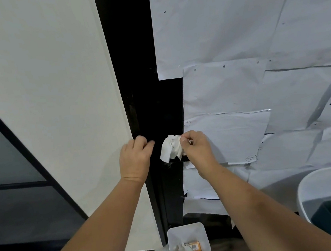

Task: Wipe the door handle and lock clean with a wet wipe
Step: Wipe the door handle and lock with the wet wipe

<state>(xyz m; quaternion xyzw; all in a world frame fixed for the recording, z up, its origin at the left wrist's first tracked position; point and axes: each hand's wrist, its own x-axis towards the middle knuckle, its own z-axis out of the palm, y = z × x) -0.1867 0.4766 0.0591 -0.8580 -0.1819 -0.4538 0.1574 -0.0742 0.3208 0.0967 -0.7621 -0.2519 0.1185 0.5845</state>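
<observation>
Mostly lost against the black door (154, 106), the handle hides behind the wet wipe (171, 148) pinched in the right hand (198, 150).

we count two bare hands (135, 159) (198, 148), one crumpled white wet wipe (171, 148), one white square plastic bin (188, 243), and one round white tub (318, 187).

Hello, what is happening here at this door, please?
A person is cleaning a black door. The right hand pinches a crumpled white wet wipe against the dark door edge, about where a handle or lock would be, though the hardware is too dark to see. The left hand grips the door edge beside it. A small white bin with used wipes stands below.
</observation>
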